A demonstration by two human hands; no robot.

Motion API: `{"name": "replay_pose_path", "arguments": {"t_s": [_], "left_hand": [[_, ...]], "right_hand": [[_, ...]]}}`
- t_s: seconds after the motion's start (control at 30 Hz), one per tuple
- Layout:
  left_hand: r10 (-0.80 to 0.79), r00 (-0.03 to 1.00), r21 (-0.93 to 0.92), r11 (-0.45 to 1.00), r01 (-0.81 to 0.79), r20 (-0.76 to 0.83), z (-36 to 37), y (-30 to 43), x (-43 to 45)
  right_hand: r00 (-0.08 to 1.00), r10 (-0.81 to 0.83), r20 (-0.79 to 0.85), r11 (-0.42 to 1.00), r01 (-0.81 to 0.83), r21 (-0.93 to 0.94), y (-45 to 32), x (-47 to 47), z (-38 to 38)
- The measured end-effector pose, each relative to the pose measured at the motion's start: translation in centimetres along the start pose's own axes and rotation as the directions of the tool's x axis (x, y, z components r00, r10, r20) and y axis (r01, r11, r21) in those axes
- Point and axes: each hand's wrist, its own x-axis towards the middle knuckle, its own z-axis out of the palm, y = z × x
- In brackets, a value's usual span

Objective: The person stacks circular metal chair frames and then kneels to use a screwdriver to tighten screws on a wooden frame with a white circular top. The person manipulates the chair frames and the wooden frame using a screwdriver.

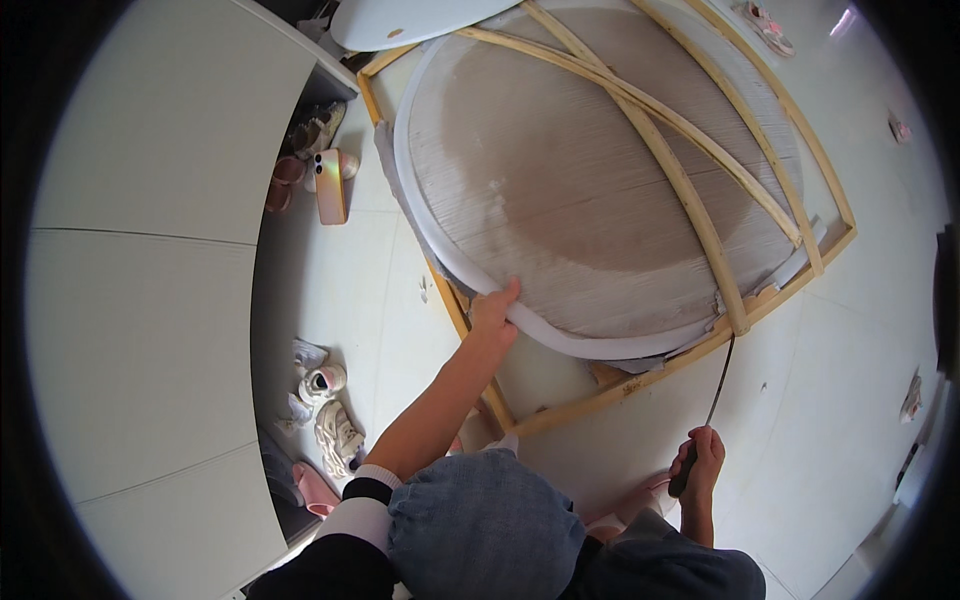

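Observation:
A large round wooden panel (480, 202) with a white foam edge strip (457, 262) lies over a rectangular wooden frame (577, 411). My left hand (495, 311) grips the panel's near-left edge, its thumb on top of the strip. In my right hand (699, 457) is a long thin-shafted tool with a dark handle, perhaps a screwdriver (718, 386); its tip meets the near end of a wooden slat (697, 217) at the frame's near bar. Another slat (720, 157) crosses that one on top of the panel. Grey fabric (637, 365) shows under the panel's rim.
White cabinet fronts (150, 315) stand at the left. Shoes (337, 439), a pink slipper (315, 491) and a phone (331, 187) are along their base. A white oval board (420, 19) lies at the top. More shoes (765, 28) are on the floor at right.

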Motion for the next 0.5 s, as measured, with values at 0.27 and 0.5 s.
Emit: {"name": "replay_pose_path", "arguments": {"t_s": [0.27, 0.5], "left_hand": [[-0.022, 0.994, 0.11, 0.993, 0.034, -0.109, -0.2, 1.0, 0.0], [0.047, 0.997, 0.074, 0.996, -0.042, -0.063, 0.2, 0.6, -1.3]], "right_hand": [[1.0, -0.014, -0.016, 0.998, 0.013, -0.056, 1.0, 0.7, -0.5], [1.0, 0.011, 0.026, 1.0, -0.012, 0.014, 0.6, 0.3, -0.2]]}}
